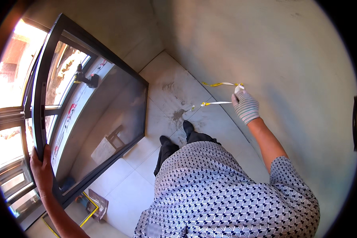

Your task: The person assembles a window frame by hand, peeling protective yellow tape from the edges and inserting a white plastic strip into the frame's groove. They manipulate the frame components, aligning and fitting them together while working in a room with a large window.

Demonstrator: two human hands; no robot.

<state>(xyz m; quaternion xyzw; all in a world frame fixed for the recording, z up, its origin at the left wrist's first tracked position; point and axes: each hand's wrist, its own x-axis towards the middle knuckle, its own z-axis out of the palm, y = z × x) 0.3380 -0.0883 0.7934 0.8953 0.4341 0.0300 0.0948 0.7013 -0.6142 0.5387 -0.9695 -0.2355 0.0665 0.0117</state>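
Head view: left of the black-and-white patterned shirt (226, 188), the bare left hand (42, 166) grips a dark-framed rectangular glass sash (107, 107), likely heavy, rigid, fragile, best held by its frame; ahead-right of that shirt, the striped-gloved right hand (247, 106) holds a limp-looking white-and-yellow strip (219, 102).

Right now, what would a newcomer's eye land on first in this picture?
Probably the large dark-framed window sash, standing open on the left, its edge gripped by the bare left hand. Next might be the yellow-and-white strip in the striped-gloved right hand, beside the pale wall. A cordless drill also stands out, on the windowsill seen through the sash.
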